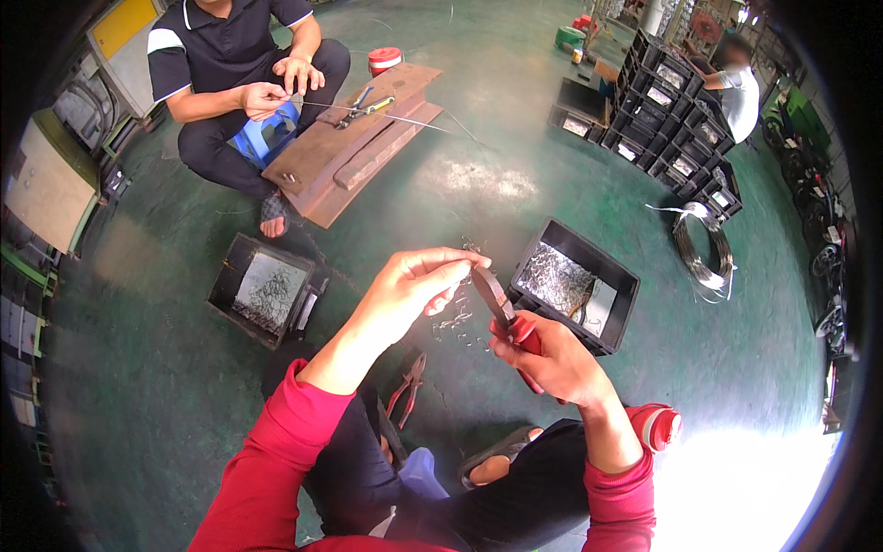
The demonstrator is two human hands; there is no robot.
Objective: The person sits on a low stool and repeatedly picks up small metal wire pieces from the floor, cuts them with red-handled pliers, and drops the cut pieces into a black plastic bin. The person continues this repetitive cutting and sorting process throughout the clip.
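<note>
My right hand [556, 363] is wrapped round the red handles of a pair of pliers [494, 296], whose dark jaws point up and to the left. At the jaw tip, the thumb and forefinger of my left hand [414, 290] are pinched together; any piece between them is too small to make out. On the floor beneath my hands lie several small bent wire pieces [453, 320]. A second pair of red-handled pliers [407, 391] rests on the floor near my feet.
Black crates of bent wire pieces stand at right [629, 308] and left [241, 253]. Across from me a person [262, 97] holds a long wire over a rusty steel beam [303, 193] with tools on it. Stacked crates [644, 110] and a wire coil [704, 248] stand far right.
</note>
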